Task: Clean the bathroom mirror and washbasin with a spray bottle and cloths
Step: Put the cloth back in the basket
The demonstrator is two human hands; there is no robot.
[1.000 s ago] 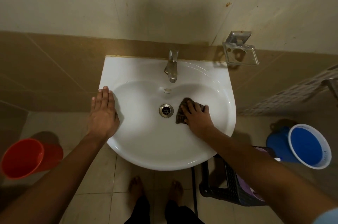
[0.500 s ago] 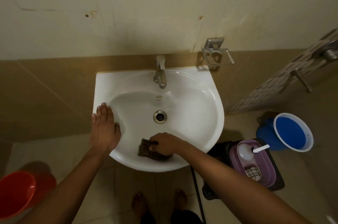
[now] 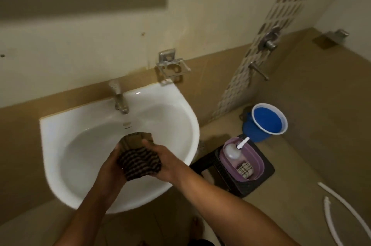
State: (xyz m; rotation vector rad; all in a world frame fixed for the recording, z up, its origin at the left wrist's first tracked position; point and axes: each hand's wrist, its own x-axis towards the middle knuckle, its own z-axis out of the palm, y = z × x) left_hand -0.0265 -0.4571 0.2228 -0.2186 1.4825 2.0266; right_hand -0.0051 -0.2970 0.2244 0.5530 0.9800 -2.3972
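Both hands — left hand (image 3: 112, 167) and right hand (image 3: 166, 162) — are seen grasping the dark checked cloth (image 3: 138, 157), held above the washbasin (image 3: 60, 145) near its front rim. By the basin's right edge, a purple tub (image 3: 258, 162) on a dark stool (image 3: 265, 175) holds the spray bottle (image 3: 232, 150) and a folded cloth (image 3: 245, 170); a blue bucket (image 3: 267, 121) stands beyond.
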